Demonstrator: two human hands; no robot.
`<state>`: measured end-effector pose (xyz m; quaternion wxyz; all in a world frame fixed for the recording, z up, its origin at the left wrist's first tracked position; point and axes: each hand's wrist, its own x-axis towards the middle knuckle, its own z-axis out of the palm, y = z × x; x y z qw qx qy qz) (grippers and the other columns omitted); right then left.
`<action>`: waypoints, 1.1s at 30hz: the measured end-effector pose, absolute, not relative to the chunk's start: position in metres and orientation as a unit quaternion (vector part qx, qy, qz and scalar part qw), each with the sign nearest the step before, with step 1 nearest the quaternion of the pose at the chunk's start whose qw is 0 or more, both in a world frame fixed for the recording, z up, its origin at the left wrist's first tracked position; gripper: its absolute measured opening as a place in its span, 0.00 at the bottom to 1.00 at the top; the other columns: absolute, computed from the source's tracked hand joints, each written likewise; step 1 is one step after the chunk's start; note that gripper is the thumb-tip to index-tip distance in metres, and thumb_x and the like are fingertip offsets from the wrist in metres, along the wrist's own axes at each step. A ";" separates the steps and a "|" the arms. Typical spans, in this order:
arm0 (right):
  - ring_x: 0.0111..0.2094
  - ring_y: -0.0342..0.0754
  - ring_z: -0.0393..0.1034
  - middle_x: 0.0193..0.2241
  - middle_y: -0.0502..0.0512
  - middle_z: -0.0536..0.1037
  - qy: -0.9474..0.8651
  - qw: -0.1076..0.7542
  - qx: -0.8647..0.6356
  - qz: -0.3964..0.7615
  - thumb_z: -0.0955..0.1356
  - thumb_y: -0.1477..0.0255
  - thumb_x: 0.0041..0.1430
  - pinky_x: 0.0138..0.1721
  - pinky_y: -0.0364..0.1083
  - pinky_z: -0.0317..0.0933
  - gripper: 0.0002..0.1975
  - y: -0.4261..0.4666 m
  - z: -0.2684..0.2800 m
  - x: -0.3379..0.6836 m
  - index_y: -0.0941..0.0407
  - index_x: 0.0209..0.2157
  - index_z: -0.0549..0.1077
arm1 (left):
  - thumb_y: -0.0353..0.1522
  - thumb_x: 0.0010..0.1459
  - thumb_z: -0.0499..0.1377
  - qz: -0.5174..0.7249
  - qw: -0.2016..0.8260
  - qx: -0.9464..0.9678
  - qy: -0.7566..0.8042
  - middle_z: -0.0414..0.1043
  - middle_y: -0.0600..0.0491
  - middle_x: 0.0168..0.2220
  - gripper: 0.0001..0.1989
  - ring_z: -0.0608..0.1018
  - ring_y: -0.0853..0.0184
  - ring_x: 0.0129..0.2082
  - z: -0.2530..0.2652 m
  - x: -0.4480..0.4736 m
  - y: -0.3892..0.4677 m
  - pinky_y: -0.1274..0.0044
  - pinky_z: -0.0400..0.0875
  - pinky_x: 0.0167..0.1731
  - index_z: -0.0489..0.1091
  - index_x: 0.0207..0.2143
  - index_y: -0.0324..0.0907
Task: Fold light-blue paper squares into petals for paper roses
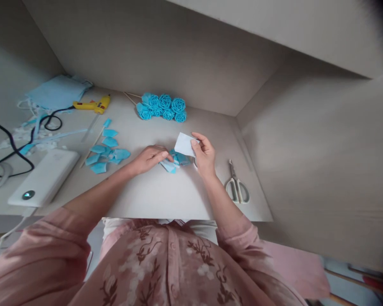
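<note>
Square [183, 145] held up over a pale table [159, 195]

Closest is a pink shirt [172, 263] with buttons down the front. On the table, a white box [47, 174] with a small lit screen lies on the left. Scissors [232, 170] with pale handles lie on the right, tips pointing away. A bit farther, the right hand [206, 155] has the square, which is thin and pale. Its thumb and fingers are closed in a pinch on one side of it. The left hand [150, 158] is low, its fingers bent down and close together over a small pile [181, 157] of blue and pale bits. I cannot tell if they grip any. To the left of that hand lie loose blue petals [124, 154], near a thin stick [97, 138] with a blue tip. Behind them is a yellow glue gun [104, 104]. Left of it sits a light blue stack [55, 91]. At the back lies a bunch of curly blue flowers [165, 102].
</note>
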<state>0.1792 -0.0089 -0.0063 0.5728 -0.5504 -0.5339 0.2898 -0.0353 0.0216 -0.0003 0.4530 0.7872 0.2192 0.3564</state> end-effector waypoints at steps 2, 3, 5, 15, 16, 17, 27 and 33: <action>0.29 0.45 0.64 0.28 0.50 0.69 -0.528 0.582 -0.545 0.292 0.67 0.53 0.58 0.31 0.44 0.61 0.22 -0.009 -0.006 0.180 0.51 0.48 0.74 | 0.52 0.64 0.51 0.345 0.501 0.756 0.242 0.80 0.45 0.33 0.28 0.80 0.61 0.35 -0.001 -0.036 0.019 0.71 0.72 0.41 0.79 0.38 0.39; 0.29 0.45 0.64 0.28 0.50 0.69 -0.525 0.587 -0.542 0.293 0.68 0.53 0.58 0.31 0.44 0.61 0.22 -0.009 -0.006 0.180 0.51 0.48 0.74 | 0.52 0.64 0.52 0.345 0.522 0.739 0.249 0.80 0.45 0.32 0.28 0.80 0.62 0.33 -0.002 -0.035 0.017 0.72 0.73 0.39 0.78 0.42 0.38; 0.28 0.45 0.63 0.28 0.50 0.68 -0.519 0.597 -0.536 0.295 0.68 0.54 0.58 0.31 0.44 0.61 0.21 -0.007 -0.006 0.180 0.51 0.47 0.75 | 0.52 0.63 0.53 0.354 0.560 0.707 0.247 0.80 0.45 0.32 0.30 0.80 0.63 0.29 -0.005 -0.034 0.015 0.72 0.74 0.35 0.74 0.50 0.36; 0.27 0.45 0.63 0.26 0.49 0.68 -0.566 0.547 -0.539 0.301 0.67 0.54 0.59 0.30 0.45 0.62 0.22 -0.014 -0.006 0.172 0.51 0.49 0.75 | 0.55 0.62 0.50 0.417 0.555 0.660 0.286 0.78 0.46 0.29 0.32 0.79 0.63 0.31 -0.006 -0.034 0.022 0.73 0.72 0.36 0.78 0.38 0.35; 0.27 0.45 0.63 0.26 0.49 0.69 -0.578 0.538 -0.535 0.301 0.68 0.55 0.59 0.31 0.45 0.62 0.21 -0.016 -0.005 0.170 0.51 0.50 0.75 | 0.55 0.61 0.51 0.413 0.546 0.668 0.293 0.78 0.47 0.29 0.31 0.78 0.64 0.31 -0.006 -0.034 0.021 0.74 0.72 0.36 0.78 0.35 0.36; 0.27 0.45 0.64 0.26 0.49 0.69 -0.591 0.527 -0.532 0.299 0.68 0.56 0.60 0.31 0.45 0.63 0.20 -0.018 -0.005 0.168 0.51 0.50 0.75 | 0.54 0.60 0.54 0.406 0.536 0.675 0.303 0.77 0.49 0.28 0.29 0.77 0.65 0.30 -0.005 -0.034 0.021 0.75 0.71 0.34 0.78 0.33 0.36; 0.47 0.52 0.72 0.42 0.56 0.81 -0.739 0.442 -0.492 0.129 0.63 0.62 0.67 0.53 0.53 0.63 0.14 -0.019 -0.006 0.164 0.51 0.48 0.76 | 0.43 0.50 0.65 0.598 0.504 0.488 0.387 0.70 0.55 0.22 0.15 0.69 0.72 0.22 -0.015 -0.037 0.044 0.80 0.63 0.23 0.72 0.27 0.39; 0.54 0.55 0.67 0.50 0.57 0.79 -0.858 0.251 -0.444 0.059 0.63 0.64 0.68 0.60 0.57 0.55 0.14 -0.016 -0.012 0.141 0.53 0.46 0.78 | 0.41 0.51 0.64 0.628 0.526 0.440 0.369 0.71 0.54 0.25 0.13 0.70 0.73 0.22 -0.017 -0.039 0.053 0.80 0.64 0.22 0.71 0.29 0.39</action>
